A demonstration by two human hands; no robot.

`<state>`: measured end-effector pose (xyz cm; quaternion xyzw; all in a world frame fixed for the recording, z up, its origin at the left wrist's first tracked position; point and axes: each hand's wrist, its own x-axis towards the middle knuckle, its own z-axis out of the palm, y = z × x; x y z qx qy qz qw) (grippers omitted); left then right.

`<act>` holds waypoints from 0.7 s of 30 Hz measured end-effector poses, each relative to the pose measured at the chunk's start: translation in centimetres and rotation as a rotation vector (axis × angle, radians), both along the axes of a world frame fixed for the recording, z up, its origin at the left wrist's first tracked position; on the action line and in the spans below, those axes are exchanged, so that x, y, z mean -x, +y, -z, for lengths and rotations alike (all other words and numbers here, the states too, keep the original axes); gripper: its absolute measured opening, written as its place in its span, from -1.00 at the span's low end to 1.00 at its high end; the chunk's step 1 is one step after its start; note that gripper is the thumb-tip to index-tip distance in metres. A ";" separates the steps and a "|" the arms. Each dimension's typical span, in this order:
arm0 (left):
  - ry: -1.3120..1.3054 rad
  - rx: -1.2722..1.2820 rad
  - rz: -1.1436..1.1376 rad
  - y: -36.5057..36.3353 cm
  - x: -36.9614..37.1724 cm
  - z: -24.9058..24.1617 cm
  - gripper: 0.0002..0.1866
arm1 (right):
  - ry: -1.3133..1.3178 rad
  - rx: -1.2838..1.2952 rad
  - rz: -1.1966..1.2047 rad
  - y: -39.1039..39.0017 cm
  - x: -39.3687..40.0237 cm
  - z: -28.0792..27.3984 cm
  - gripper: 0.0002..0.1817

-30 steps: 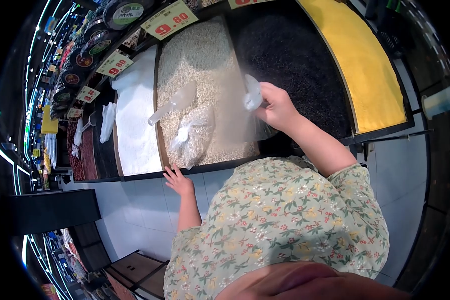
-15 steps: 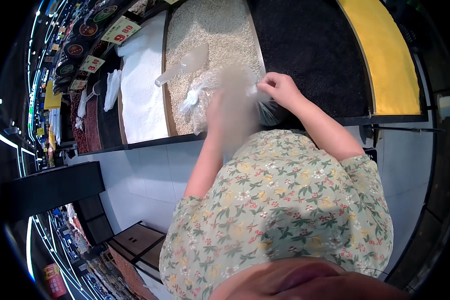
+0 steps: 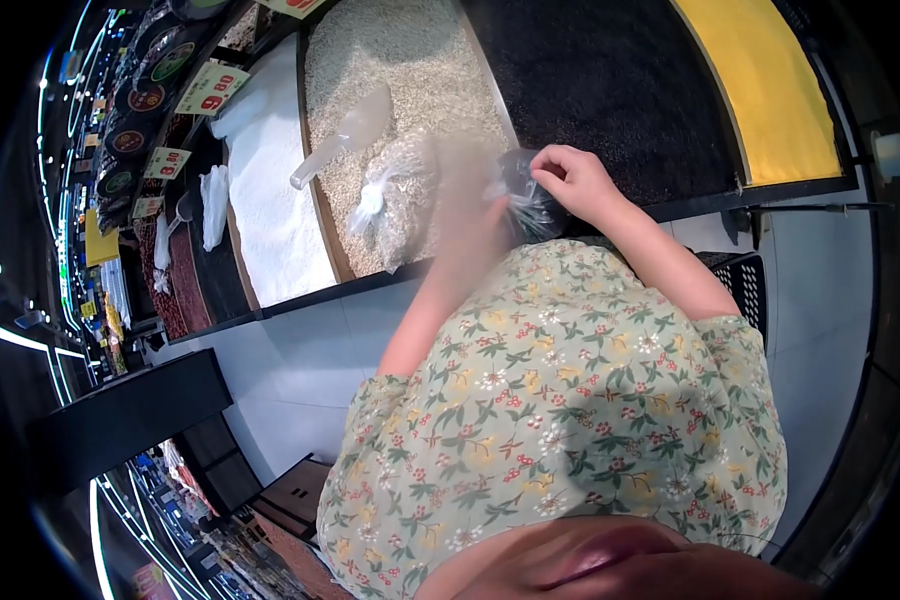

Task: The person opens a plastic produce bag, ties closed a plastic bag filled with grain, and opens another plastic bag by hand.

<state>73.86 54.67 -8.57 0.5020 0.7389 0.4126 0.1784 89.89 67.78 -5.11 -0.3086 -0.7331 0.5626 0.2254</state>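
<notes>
My right hand [image 3: 578,182] is closed in a pinch on the edge of a clear plastic bag [image 3: 538,212], which hangs at the near edge of the bin of black grain [image 3: 610,95]. Just left of it, my left hand [image 3: 482,225] reaches in to the bag's side, most of its fingers lost behind a blurry smear. A second clear bag [image 3: 410,215], filled with pale grain and twisted shut at its left end, lies on the bin of pale grain [image 3: 410,40]. Behind that bag rests a translucent scoop [image 3: 355,130], its handle pointing toward me.
White powder or grain fills the bin [image 3: 275,190] to the left, and yellow grain fills the one [image 3: 770,100] at right. Price cards [image 3: 213,90] stand along the far left. A dark ledge [image 3: 310,292] edges the bins. Below left is a black stand [image 3: 130,400].
My left hand has shifted right, toward the bag at my right hand. My right hand keeps its pinch, and the bag's edge now shows more clearly. The view has tilted slightly.
</notes>
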 end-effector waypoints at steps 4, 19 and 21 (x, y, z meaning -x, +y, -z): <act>-0.063 0.086 0.035 -0.7 -0.1 -0.9 -0.61 | 0.080 -0.185 -0.103 -1.0 0.9 -0.1 -0.86; -0.192 0.045 0.020 -0.9 -1.0 -1.5 -0.68 | 0.024 -0.544 -0.204 -1.0 2.9 1.3 -0.76; -0.070 0.007 0.011 -0.8 -1.3 -2.2 -0.73 | 0.007 -0.554 -0.180 -1.3 2.9 1.2 -0.78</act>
